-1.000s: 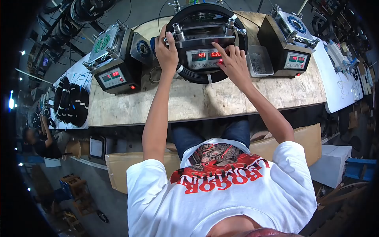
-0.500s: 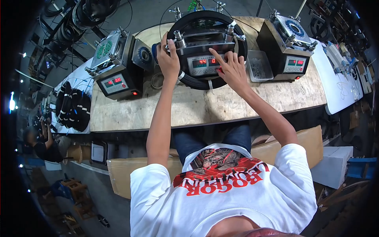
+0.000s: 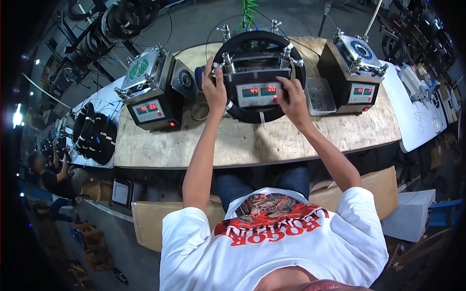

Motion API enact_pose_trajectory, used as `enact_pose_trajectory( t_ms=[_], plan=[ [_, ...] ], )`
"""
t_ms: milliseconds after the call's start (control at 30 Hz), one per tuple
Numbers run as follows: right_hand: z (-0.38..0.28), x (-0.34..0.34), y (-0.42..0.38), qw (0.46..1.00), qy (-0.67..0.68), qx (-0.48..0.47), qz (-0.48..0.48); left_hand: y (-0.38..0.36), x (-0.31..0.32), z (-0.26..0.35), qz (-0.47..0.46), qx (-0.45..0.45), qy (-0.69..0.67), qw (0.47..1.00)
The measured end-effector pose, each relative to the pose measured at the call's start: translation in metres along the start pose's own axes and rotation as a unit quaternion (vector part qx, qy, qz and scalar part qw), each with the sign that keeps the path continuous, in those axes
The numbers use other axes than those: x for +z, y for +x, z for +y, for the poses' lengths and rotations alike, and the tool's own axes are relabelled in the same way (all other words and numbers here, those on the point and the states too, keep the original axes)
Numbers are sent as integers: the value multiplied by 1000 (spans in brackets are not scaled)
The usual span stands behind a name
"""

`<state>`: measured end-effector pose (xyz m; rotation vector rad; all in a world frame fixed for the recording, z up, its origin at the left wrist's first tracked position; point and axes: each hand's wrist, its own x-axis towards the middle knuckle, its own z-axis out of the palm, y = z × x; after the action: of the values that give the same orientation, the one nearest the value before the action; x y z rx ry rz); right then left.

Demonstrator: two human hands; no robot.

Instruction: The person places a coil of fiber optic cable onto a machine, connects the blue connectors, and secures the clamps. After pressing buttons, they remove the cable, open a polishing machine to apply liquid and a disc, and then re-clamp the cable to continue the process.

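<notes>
In the head view, a black ring-shaped coil (image 3: 246, 114) with white ties hangs around the front of the middle machine (image 3: 252, 76). Its panel (image 3: 258, 94) shows red digits. My left hand (image 3: 213, 92) is at the coil's left side, fingers on the outer side and thumb on the inner, closed around it as far as I can see. Just off the panel's right end is my right hand (image 3: 294, 103), fingers bent and apart with nothing visible in them. The red button (image 3: 275, 99) lies close to its fingertips.
Similar machines stand left (image 3: 150, 109) and right (image 3: 357, 89) on the wooden table (image 3: 194, 145). A clear plastic tub (image 3: 320, 97) of small parts sits right of the coil. Black coils (image 3: 94, 136) are piled on the left white table. Another person (image 3: 56, 177) sits at far left.
My right hand has lifted off the panel, and its index finger has gone from stretched to bent. The right number on the panel now reads differently. The view has tilted upward slightly.
</notes>
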<state>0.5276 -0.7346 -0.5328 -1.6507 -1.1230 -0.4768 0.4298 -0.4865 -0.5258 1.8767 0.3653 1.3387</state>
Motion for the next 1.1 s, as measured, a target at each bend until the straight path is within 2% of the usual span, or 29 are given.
enact_pose_trajectory(
  t_ms=[67,100,167,200,267,333,433,467,567,767,867,1100],
  plan=[
    [5,-9,12,994,1,41,105,-8,1,5,21,17,-69,997],
    [8,-14,19,986,2,63,157,-16,4,5,44,-16,-120,992],
    [20,-20,46,969,-30,103,222,-24,9,0,111,-50,-107,987],
    [28,-20,57,962,-27,117,243,-23,7,-3,87,-77,-101,988],
    [58,-18,66,966,82,195,151,-23,1,-8,38,-134,-87,986],
    [51,-19,67,938,157,298,80,-22,4,-3,58,-112,-70,990],
    [67,-13,66,932,168,315,58,-10,0,0,54,-82,-48,994],
    [69,-7,60,944,148,274,113,-7,-1,1,46,-74,-43,995],
    [76,-2,43,953,140,228,141,4,-8,-2,-27,-126,-10,992],
    [77,-2,42,951,163,223,138,1,0,-3,32,-55,-41,997],
    [77,0,42,947,167,233,143,2,-6,1,-8,-101,-51,994],
    [75,-3,43,943,170,259,123,4,-2,-8,4,-67,-52,996]
  ],
)
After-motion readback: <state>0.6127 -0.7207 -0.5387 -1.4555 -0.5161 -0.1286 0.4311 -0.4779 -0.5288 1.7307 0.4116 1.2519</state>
